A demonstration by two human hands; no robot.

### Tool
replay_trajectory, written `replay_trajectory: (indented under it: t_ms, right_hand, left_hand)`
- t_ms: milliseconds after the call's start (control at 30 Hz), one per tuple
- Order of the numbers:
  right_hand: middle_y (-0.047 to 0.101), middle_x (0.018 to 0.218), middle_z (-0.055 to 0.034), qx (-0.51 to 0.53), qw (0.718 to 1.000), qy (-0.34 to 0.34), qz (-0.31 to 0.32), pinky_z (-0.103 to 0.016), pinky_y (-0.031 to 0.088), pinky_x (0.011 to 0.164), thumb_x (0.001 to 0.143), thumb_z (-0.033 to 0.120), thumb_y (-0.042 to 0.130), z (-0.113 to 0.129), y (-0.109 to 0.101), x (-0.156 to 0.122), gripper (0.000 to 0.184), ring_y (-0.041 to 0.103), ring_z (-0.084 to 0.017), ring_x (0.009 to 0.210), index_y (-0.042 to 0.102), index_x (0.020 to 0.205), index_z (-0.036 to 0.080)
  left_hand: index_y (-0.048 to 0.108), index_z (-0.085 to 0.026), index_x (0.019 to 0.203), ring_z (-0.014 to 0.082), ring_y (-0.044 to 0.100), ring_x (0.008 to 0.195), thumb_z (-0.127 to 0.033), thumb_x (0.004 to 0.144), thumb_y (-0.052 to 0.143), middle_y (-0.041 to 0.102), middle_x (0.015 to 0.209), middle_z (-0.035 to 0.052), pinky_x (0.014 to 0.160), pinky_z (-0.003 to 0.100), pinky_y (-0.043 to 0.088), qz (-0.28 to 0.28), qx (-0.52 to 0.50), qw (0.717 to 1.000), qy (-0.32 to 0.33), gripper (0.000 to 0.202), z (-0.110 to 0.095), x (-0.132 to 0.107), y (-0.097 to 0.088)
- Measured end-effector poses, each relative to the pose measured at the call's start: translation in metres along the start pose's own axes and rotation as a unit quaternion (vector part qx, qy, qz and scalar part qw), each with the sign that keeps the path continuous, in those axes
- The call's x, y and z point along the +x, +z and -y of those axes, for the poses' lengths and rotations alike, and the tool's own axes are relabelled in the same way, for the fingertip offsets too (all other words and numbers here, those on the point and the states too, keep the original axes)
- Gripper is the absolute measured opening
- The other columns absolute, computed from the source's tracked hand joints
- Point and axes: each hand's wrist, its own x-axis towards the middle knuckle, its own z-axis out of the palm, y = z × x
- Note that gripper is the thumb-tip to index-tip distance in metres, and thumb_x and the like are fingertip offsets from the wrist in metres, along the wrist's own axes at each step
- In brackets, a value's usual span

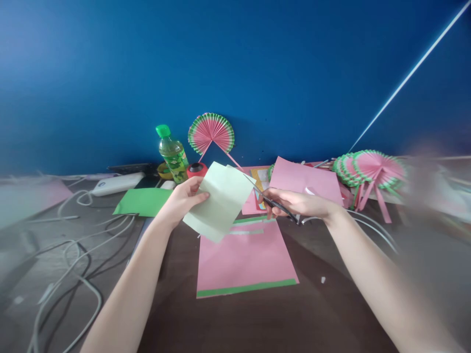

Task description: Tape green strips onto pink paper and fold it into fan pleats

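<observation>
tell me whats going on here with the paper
A person holds a pale green sheet in the left hand and scissors in the right hand, blades at the sheet's upper right edge. Under them on the dark table lies a pink sheet with a green strip. Pink-and-green paper fans stand against the blue wall and lie at the right.

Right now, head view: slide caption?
Left hand holds a pale green paper sheet; right hand holds dark scissors over a pink green-edged sheet.

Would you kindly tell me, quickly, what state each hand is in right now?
Left hand: closed, holding the pale green paper.
Right hand: closed, holding the scissors, blades at the paper's edge.
</observation>
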Motion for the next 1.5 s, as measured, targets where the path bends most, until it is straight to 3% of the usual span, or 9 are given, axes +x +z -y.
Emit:
replay_trajectory:
  t_ms: [267,567,1000,1167,1500]
  right_hand:
    - [0.053,0.087,-0.0034,-0.012,1.0,0.003,-0.026,-0.026,0.046,0.069,0.086,0.034,0.044,0.0078,0.001,-0.0008,0.032,0.055,-0.012,0.073,0.05,0.113,0.019]
    - [0.055,0.086,-0.0027,-0.014,0.999,0.024,-0.019,-0.027,0.045,0.071,0.085,0.038,0.048,0.0052,-0.0012,-0.0005,0.038,0.053,-0.011,0.074,0.048,0.118,0.02]
    - [0.054,0.086,-0.002,-0.033,0.999,0.027,-0.015,-0.024,0.045,0.072,0.084,0.023,0.047,0.0035,-0.0027,-0.0015,0.037,0.053,-0.011,0.076,0.047,0.121,0.021]
    - [0.055,0.091,-0.003,-0.032,0.999,0.027,-0.012,-0.025,0.045,0.073,0.085,0.025,0.047,0.0016,-0.0035,-0.0016,0.037,0.054,-0.01,0.076,0.046,0.122,0.022]
    - [0.054,0.08,-0.0007,-0.005,0.999,0.027,-0.018,-0.024,0.045,0.063,0.085,0.028,0.048,0.0072,-0.0033,-0.0021,0.032,0.052,-0.008,0.062,0.053,0.116,0.019]
  left_hand:
    - [0.059,-0.019,0.102,0.021,0.061,0.084,-0.034,0.07,0.065,0.066,0.099,0.005,0.072,0.03,0.047,0.014,0.037,0.999,-0.007,0.037,-0.0007,-0.0004,-0.0012]
    - [0.059,-0.018,0.104,0.0217,0.06,0.086,-0.035,0.07,0.065,0.066,0.098,0.0054,0.072,0.03,0.046,0.014,0.047,0.999,-0.008,0.038,-0.0023,-0.001,-0.0011]
    - [0.058,-0.02,0.108,0.0202,0.061,0.085,-0.031,0.071,0.064,0.066,0.102,0.0045,0.072,0.028,0.045,0.027,0.041,0.999,-0.013,0.039,-0.0022,-0.0007,-0.0019]
    - [0.058,-0.02,0.105,0.0206,0.06,0.086,-0.032,0.071,0.064,0.065,0.102,0.0043,0.073,0.029,0.045,0.031,0.039,0.999,-0.014,0.037,-0.0025,-0.0004,-0.0014]
    - [0.059,-0.021,0.109,0.0189,0.061,0.084,-0.033,0.071,0.064,0.066,0.099,0.0033,0.071,0.027,0.045,0.016,0.055,0.998,-0.019,0.04,-0.001,-0.0001,-0.0017]
